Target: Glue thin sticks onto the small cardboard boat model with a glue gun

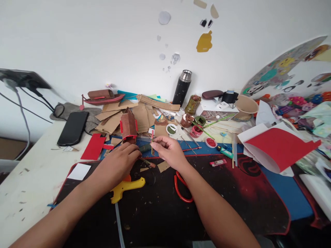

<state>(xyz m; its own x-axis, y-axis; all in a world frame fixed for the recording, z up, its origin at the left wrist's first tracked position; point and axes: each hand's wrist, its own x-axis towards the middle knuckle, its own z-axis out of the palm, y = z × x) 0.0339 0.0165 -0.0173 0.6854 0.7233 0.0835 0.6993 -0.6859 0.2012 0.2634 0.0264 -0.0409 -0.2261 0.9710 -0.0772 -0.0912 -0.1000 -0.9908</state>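
My right hand point(167, 150) is closed in a pinch around a small, thin brown strip with a red edge point(152, 137), held upright above the mat. To its left, my left hand point(121, 160) has its fingers curled downward, and what they hold, if anything, is hidden. A thin stick with a brown end point(152, 165) pokes out beside those fingers. Just beyond them stands a brown cardboard piece with red side strips point(128, 124). Partly under my left wrist lies a yellow glue gun point(128, 186). Red-handled scissors point(178, 189) lie partly behind my right forearm.
Cardboard scraps point(110, 122) and a small red boat point(104, 100) are at the back left. Open paint pots point(196, 131), a black thermos point(182, 89) and a green glue tube point(224, 151) stand or lie to the right. A phone point(73, 128) and red paper point(281, 146) flank the mat.
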